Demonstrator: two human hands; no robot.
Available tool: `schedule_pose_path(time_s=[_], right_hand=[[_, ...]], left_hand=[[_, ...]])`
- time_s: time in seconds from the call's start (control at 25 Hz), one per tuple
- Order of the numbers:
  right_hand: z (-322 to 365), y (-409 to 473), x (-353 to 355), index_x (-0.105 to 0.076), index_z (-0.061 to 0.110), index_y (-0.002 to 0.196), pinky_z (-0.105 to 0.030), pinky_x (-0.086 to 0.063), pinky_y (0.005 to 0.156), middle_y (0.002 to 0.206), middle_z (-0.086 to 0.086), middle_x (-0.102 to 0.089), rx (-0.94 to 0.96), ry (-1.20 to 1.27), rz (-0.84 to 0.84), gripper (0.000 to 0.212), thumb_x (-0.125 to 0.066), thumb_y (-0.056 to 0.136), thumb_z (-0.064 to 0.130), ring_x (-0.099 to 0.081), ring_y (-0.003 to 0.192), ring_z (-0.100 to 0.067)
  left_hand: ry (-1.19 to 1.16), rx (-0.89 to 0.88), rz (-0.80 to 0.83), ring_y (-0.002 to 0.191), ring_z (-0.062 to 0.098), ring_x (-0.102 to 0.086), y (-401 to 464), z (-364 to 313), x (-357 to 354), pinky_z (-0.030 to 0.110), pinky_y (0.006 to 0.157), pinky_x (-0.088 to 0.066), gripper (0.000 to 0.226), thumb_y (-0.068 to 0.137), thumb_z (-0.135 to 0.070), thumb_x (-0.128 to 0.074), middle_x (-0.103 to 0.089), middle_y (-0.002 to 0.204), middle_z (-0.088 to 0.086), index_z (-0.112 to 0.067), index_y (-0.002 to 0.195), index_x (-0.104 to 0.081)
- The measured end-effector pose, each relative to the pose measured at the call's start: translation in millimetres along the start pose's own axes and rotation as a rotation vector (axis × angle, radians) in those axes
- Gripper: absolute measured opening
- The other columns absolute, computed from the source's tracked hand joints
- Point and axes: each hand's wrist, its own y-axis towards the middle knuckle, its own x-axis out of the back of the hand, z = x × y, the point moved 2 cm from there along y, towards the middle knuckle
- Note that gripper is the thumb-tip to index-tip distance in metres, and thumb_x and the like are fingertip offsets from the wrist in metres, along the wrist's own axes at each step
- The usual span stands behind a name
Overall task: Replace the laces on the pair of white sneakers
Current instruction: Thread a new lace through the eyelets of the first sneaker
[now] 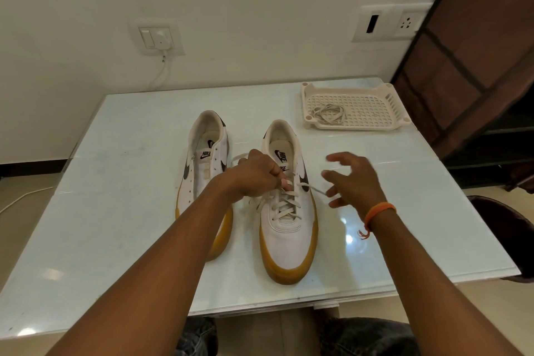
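Head view shows the left hand (257, 175) with its fingers (284, 182) curled tight, pinching the lace (284, 202) at the upper eyelets of the right sneaker (287, 228), probably to draw it through or pull it loose. Its free end (318, 190) runs out toward the right hand (354, 182), which hovers just beside the shoe with fingers spread and holding nothing, likely ready to catch that end. Beside it stands the left sneaker (206, 170), already without a lace. Another lace (329, 114) lies coiled in the plastic tray (375, 104) near the far corner. Both shoes sit toward the middle of the tabletop (130, 211), well away from its edges, with bare surface on both sides for the arms.
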Motion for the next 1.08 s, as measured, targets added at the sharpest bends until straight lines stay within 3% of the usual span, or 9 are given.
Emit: schedule_pose_path(time_s=[0.08, 0.12, 0.28, 0.48, 0.64, 0.72, 0.88, 0.96, 1.08], right_hand=[[6.4, -11.4, -22.0, -0.066, 0.012, 0.095, -0.032, -0.055, 0.046, 0.1, -0.004, -0.06, 0.024, -0.097, 0.202, 0.014, -0.07, 0.088, 0.024, -0.07, 0.061, -0.024], [6.3, -14.1, -28.8, -0.064, 0.01, 0.093, -0.033, -0.056, 0.047, 0.094, -0.003, -0.061, 0.028, -0.148, 0.256, 0.017, -0.068, 0.089, 0.026, -0.07, 0.063, -0.024], [1.4, -8.6, -24.9, -0.062, 0.003, 0.094, -0.032, -0.055, 0.047, 0.092, -0.011, -0.064, -0.016, -0.095, 0.306, 0.022, -0.066, 0.091, 0.025, -0.067, 0.064, -0.019], [-1.2, 6.1, 2.0, -0.059, 0.003, 0.088, -0.037, -0.059, 0.05, 0.095, -0.007, -0.059, 0.077, -0.072, 0.043, 0.016, -0.067, 0.09, 0.016, -0.07, 0.066, -0.021], [-8.6, 16.4, 25.8, -0.061, 0.004, 0.088, -0.036, -0.058, 0.048, 0.107, -0.017, -0.061, 0.095, 0.029, -0.247, 0.012, -0.065, 0.091, 0.015, -0.07, 0.064, -0.02], [-11.8, 16.9, 26.4, -0.061, 0.006, 0.092, -0.037, -0.059, 0.05, 0.114, -0.017, -0.059, 0.066, 0.049, -0.264, 0.008, -0.066, 0.091, 0.013, -0.07, 0.063, -0.021], [-2.4, 5.4, 0.5, -0.06, 0.02, 0.117, -0.032, -0.057, 0.046, 0.122, -0.001, -0.041, 0.173, -0.11, 0.02, 0.038, -0.069, 0.084, 0.002, -0.07, 0.064, -0.021], [1.2, -1.5, -15.2, -0.065, 0.02, 0.108, -0.033, -0.057, 0.045, 0.113, 0.003, -0.047, 0.278, -0.228, 0.194, 0.03, -0.072, 0.083, 0.006, -0.069, 0.064, -0.018], [-1.5, -4.6, -24.5, -0.067, 0.016, 0.092, -0.036, -0.057, 0.046, 0.1, 0.0, -0.058, 0.365, -0.326, 0.199, 0.012, -0.074, 0.084, 0.02, -0.068, 0.062, -0.016]], left_hand=[[-0.077, 0.004, 0.014, 0.107, 0.025, -0.062, -0.4, 1.1, 1.3, 0.044, 0.094, -0.053, 0.024, 0.068, -0.049, -0.077, -0.064, 0.118, 0.009, -0.029, 0.081, -0.08], [-0.1, -0.003, 0.01, 0.104, 0.027, -0.065, -1.8, 0.8, 2.8, 0.047, 0.093, -0.054, 0.02, 0.073, -0.043, -0.079, -0.068, 0.11, 0.008, -0.026, 0.083, -0.08], [-0.147, -0.006, 0.055, 0.103, 0.018, -0.067, -8.5, 0.0, 11.6, 0.045, 0.099, -0.05, 0.012, 0.087, -0.025, -0.071, -0.076, 0.094, 0.0, -0.017, 0.091, -0.08], [-0.183, 0.05, 0.161, 0.114, 0.011, -0.06, -16.4, 3.3, 20.9, 0.033, 0.11, -0.039, 0.014, 0.094, -0.017, -0.063, -0.074, 0.105, -0.001, -0.015, 0.097, -0.077], [-0.211, 0.059, 0.193, 0.111, 0.004, -0.059, -20.6, 5.8, 28.3, 0.024, 0.1, -0.033, 0.018, 0.094, -0.014, -0.062, -0.074, 0.108, 0.0, -0.009, 0.105, -0.075], [-0.223, 0.055, 0.216, 0.111, 0.003, -0.058, -20.9, 6.2, 28.4, 0.024, 0.1, -0.032, 0.019, 0.094, -0.014, -0.062, -0.073, 0.111, 0.0, -0.007, 0.106, -0.074], [-0.248, 0.041, 0.206, 0.117, 0.008, -0.059, -15.5, 6.9, 22.6, 0.025, 0.104, -0.034, 0.014, 0.093, -0.015, -0.064, -0.073, 0.109, 0.001, -0.012, 0.101, -0.075], [-0.254, 0.038, 0.2, 0.117, 0.009, -0.059, -12.5, 7.5, 20.3, 0.027, 0.106, -0.035, 0.013, 0.092, -0.018, -0.065, -0.073, 0.109, 0.001, -0.014, 0.099, -0.076], [-0.267, 0.04, 0.19, 0.116, 0.009, -0.059, -9.9, 8.6, 18.5, 0.029, 0.106, -0.036, 0.012, 0.092, -0.019, -0.066, -0.073, 0.108, -0.001, -0.016, 0.097, -0.076]])
